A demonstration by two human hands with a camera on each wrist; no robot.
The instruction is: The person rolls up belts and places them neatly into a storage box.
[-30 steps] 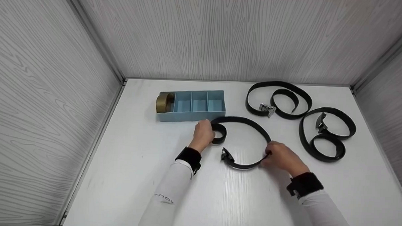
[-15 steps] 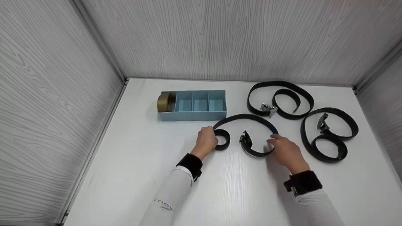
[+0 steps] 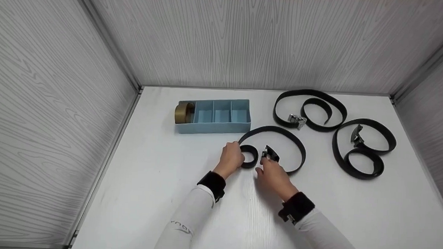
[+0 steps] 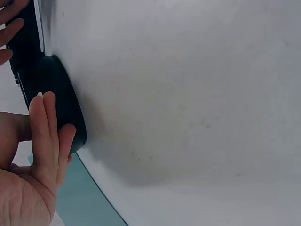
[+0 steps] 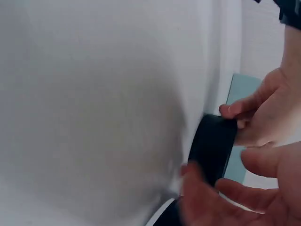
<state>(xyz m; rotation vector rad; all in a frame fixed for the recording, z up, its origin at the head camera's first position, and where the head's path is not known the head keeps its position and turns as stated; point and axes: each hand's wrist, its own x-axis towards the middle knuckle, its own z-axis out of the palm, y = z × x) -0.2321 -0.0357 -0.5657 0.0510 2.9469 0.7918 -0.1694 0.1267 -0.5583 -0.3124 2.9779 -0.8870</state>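
Observation:
A black belt (image 3: 302, 147) stands on its edge on the table, one end rolled into a small coil (image 3: 256, 158). My left hand (image 3: 231, 158) grips the coil's left side; in the left wrist view its fingers (image 4: 43, 136) lie straight along the dark strap (image 4: 51, 89). Close by the metal buckle (image 3: 272, 154) at the belt's other end is my right hand (image 3: 277, 177), which partly hides the strap behind it. Its thumb and fingers are spread apart in the right wrist view, with the coil (image 5: 211, 146) just beyond them.
Behind the left hand stands a blue tray (image 3: 214, 129) with several compartments. A brown rolled belt (image 3: 182, 114) fills its left compartment. Two more black belts with buckles lie loosely curled at the right, one belt (image 3: 343, 108) farther back, the other belt (image 3: 390, 139) nearer.
My right hand has let go of the strap's right side and moved left to the buckle. The buckle end has swung up and inward. My left hand stays on the coil, shifted slightly right and nearer.

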